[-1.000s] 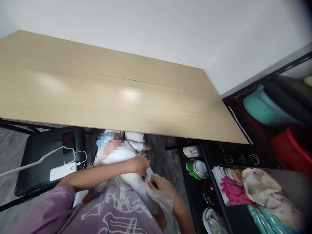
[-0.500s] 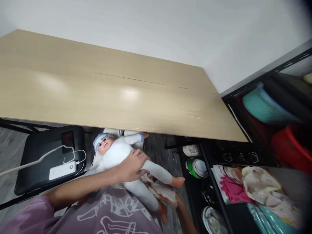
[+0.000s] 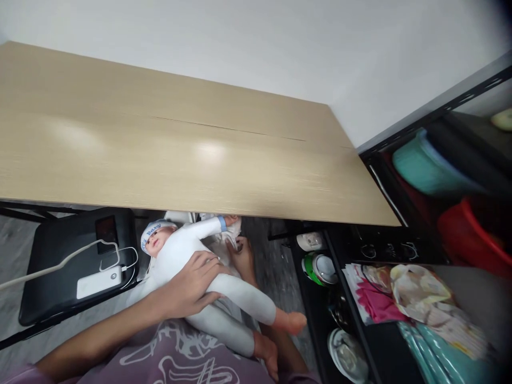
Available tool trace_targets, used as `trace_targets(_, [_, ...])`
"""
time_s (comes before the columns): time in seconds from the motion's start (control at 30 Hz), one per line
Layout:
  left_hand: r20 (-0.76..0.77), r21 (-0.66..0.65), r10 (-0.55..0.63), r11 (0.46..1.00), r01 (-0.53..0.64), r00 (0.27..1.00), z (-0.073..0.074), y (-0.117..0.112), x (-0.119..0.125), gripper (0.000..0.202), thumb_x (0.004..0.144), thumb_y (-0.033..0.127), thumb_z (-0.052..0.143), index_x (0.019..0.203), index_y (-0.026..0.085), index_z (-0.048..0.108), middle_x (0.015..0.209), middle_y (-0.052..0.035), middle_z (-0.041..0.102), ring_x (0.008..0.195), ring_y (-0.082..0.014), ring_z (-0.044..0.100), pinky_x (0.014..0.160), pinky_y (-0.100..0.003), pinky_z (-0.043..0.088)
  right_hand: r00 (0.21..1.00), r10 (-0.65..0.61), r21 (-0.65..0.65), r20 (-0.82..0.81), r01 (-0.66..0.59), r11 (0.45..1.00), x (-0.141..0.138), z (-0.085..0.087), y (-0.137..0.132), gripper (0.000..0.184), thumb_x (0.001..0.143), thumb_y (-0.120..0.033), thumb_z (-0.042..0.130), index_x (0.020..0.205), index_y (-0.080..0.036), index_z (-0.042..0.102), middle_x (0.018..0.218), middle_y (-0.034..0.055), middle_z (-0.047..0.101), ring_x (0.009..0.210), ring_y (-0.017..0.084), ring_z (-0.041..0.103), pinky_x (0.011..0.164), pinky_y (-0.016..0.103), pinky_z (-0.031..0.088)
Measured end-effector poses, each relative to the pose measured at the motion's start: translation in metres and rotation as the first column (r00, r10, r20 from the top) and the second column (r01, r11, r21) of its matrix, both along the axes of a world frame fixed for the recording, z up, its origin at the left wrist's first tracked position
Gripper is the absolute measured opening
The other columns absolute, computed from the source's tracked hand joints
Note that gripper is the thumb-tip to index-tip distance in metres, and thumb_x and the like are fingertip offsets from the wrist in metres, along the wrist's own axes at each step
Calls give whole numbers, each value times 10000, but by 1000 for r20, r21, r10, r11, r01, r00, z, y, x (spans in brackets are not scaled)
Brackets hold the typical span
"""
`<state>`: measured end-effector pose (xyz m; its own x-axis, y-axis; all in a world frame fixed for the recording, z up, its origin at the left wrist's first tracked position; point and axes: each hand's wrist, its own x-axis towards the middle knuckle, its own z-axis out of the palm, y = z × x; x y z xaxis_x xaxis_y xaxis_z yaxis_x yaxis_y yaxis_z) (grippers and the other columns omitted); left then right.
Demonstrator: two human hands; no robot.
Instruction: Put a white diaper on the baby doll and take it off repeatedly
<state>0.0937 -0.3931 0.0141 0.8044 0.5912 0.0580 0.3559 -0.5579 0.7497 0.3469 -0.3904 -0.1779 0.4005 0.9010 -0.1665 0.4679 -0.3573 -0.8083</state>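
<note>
A baby doll [image 3: 176,250] in a white suit and a blue-and-white cap lies on its back across my lap, head to the left, bare feet to the right. My left hand [image 3: 192,285] is closed over the doll's belly and hip and holds it. My right hand [image 3: 242,258] reaches past the doll's legs, just under the table edge, close to the doll's raised arm. Its fingers pinch a white crumpled piece [image 3: 232,230]; the doll hides part of the hand.
A long light wooden table [image 3: 160,149] spans the view above my lap. At the left, a black seat [image 3: 48,288] carries a white power bank [image 3: 98,281] with a cable. A black shelf [image 3: 384,250] at the right holds pots, bowls, cloths and teal and red tubs.
The doll has slid left and its legs have lifted. My left hand moved from its shoulder down to its belly. My right hand went from the lap forward, under the table edge.
</note>
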Motion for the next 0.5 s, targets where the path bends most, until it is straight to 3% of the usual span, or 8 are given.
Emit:
trace_targets(0.1, [-36, 39, 3, 999, -2, 999, -6, -4, 2, 358, 1130, 314, 691, 1472, 238, 615, 1380, -119, 723, 1376, -362, 578, 1183, -536, 470, 986, -33, 104, 163, 16, 994, -8, 9, 10, 720, 931, -804, 739, 1358, -232, 643, 1436, 220, 689, 1406, 445, 572, 1274, 622, 422])
trace_targets(0.2, [-56, 86, -10, 996, 14, 998, -13, -3, 7, 370, 1112, 326, 724, 1453, 223, 623, 1359, -116, 728, 1346, -359, 596, 1169, -538, 480, 957, 107, 177, 269, -158, 971, -15, 13, 22, 815, 1015, -725, 694, 1612, -192, 539, 1671, 257, 556, 1558, 454, 476, 1322, 652, 362])
trace_targets(0.27, [-74, 112, -27, 993, 35, 997, -16, -2, 10, 369, 1096, 324, 744, 1428, 207, 633, 1332, -118, 728, 1313, -360, 610, 1144, -540, 491, 937, 209, 166, 279, -261, 951, -23, 8, 35, 797, 1009, -614, 725, 1666, -204, 532, 1736, 234, 519, 1624, 453, 416, 1347, 658, 334])
trace_targets(0.37, [-97, 127, -49, 990, 61, 994, -19, 0, 13, 366, 1087, 326, 757, 1410, 196, 643, 1305, -121, 727, 1286, -362, 620, 1114, -531, 498, 946, 253, 111, 204, -279, 954, -34, -7, 64, 675, 901, -415, 790, 1529, -191, 680, 1613, 213, 651, 1612, 462, 422, 1380, 657, 282])
trace_targets(0.5, [-109, 139, -67, 987, 82, 992, -20, 1, 15, 401, 1089, 355, 766, 1435, 200, 636, 1291, -119, 726, 1252, -359, 627, 1080, -520, 502, 955, 273, 116, 118, -287, 951, -34, -18, 90, 347, 877, -302, 773, 1203, -185, 799, 1271, 164, 805, 1415, 378, 582, 1339, 536, 377])
